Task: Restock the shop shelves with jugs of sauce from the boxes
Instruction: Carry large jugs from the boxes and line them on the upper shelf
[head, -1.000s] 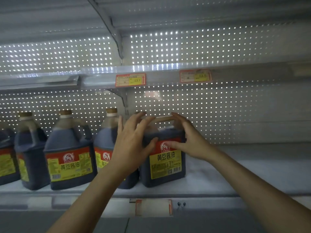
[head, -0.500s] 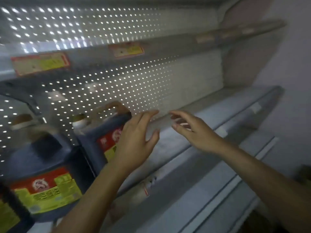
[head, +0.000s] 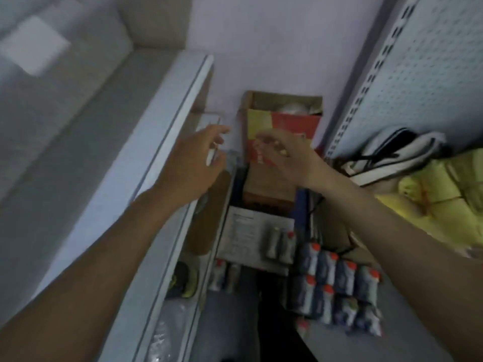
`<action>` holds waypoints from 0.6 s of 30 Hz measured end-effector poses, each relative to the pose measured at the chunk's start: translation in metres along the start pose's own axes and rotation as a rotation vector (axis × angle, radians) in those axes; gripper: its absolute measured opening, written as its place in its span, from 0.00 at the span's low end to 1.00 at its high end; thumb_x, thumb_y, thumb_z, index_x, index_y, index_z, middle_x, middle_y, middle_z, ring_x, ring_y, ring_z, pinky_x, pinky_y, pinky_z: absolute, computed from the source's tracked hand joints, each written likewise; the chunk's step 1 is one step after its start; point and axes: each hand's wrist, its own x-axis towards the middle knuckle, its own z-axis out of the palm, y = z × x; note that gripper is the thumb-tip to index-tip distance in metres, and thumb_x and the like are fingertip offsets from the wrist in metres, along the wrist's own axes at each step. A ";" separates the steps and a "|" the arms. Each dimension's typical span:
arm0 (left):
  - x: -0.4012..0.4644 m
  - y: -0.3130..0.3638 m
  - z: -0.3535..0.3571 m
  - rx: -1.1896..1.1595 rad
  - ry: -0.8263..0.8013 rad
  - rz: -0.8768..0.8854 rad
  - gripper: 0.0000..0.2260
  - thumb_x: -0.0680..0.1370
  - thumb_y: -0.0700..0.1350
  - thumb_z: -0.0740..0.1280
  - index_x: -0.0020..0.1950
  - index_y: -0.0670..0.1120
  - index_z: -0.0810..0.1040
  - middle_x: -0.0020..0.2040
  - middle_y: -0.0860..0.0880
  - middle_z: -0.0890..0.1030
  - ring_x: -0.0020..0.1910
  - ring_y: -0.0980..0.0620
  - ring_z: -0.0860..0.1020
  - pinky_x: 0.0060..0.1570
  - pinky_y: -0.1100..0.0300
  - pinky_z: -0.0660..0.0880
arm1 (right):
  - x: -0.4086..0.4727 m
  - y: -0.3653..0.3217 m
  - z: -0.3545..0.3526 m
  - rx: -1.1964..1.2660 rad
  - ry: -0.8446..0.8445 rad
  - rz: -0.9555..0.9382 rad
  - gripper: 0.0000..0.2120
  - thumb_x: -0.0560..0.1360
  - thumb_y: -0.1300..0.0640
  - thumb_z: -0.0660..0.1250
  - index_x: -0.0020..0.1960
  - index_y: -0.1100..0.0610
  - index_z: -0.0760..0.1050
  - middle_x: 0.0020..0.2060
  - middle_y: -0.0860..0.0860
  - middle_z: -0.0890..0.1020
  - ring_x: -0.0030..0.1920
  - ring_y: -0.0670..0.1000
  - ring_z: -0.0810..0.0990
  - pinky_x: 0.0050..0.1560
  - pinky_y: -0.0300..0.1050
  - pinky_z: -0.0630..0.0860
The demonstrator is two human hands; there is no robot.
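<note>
Both the left hand [head: 194, 159] and right hand [head: 286, 155] are being held empty with fingers loosely spread above the red-and-yellow cardboard box [head: 277, 152] on the floor, where no sauce jug is being shown, so further restocking is judged pending.

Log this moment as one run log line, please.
stage: between jugs | left hand: open, empty | right hand: open, empty | view: red and yellow box on floor ahead | jugs: none in view
</note>
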 end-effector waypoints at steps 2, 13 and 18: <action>0.025 -0.009 0.050 -0.039 -0.108 0.019 0.20 0.80 0.45 0.68 0.72 0.52 0.72 0.61 0.49 0.80 0.58 0.51 0.79 0.60 0.48 0.78 | -0.004 0.041 -0.006 0.000 -0.014 0.068 0.15 0.85 0.57 0.62 0.70 0.59 0.75 0.59 0.49 0.79 0.53 0.39 0.76 0.52 0.27 0.72; 0.105 -0.107 0.272 -0.047 -0.529 -0.112 0.21 0.82 0.46 0.66 0.74 0.56 0.68 0.63 0.54 0.79 0.59 0.57 0.78 0.57 0.57 0.78 | 0.000 0.274 0.056 0.049 -0.073 0.488 0.16 0.85 0.50 0.62 0.71 0.52 0.73 0.54 0.46 0.79 0.51 0.43 0.78 0.48 0.36 0.73; 0.076 -0.214 0.386 -0.023 -0.759 -0.210 0.21 0.83 0.45 0.64 0.75 0.56 0.66 0.65 0.50 0.78 0.60 0.54 0.78 0.57 0.51 0.79 | -0.042 0.375 0.165 0.115 -0.030 0.737 0.13 0.83 0.55 0.65 0.65 0.57 0.76 0.52 0.50 0.82 0.48 0.51 0.81 0.52 0.49 0.77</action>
